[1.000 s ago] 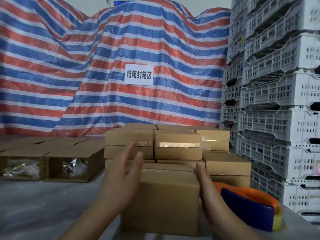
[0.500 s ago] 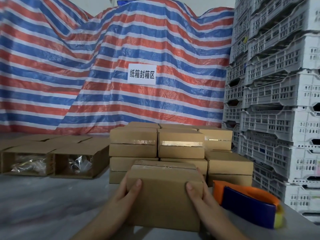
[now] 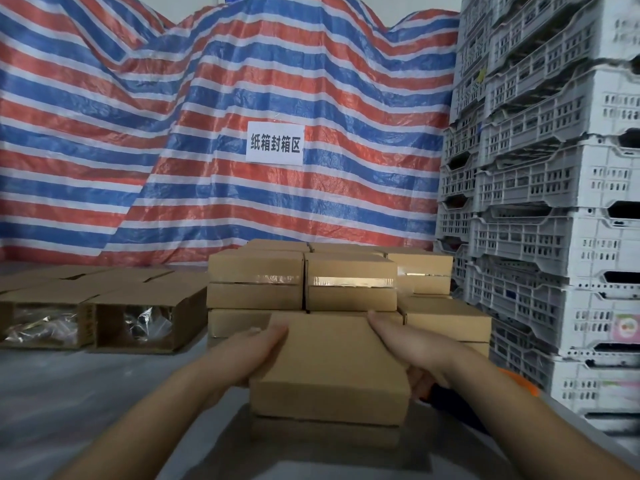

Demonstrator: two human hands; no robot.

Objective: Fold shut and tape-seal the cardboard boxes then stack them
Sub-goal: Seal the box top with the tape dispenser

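Midway, judging by the spread. Sealed and stacked already: a block of taped boxes (image 3: 349, 282) at the back of the table (image 3: 69, 393), two layers high at least, clear tape glinting across the front faces. Being carried now: one closed box (image 3: 332, 368), held off the table just in front of that stack, tilted, top face toward the camera. Left hand (image 3: 249, 355) pressed against its left side, right hand (image 3: 412, 344) laid over the right edge with fingers curling beneath; both grips clamped on the box. Tape on this one not visible from here. Still to do: open boxes (image 3: 104, 317) at the left, flaps unfolded, plastic-wrapped contents showing. Tape dispenser (image 3: 519, 379) lying just right of the carried box, mostly hidden.
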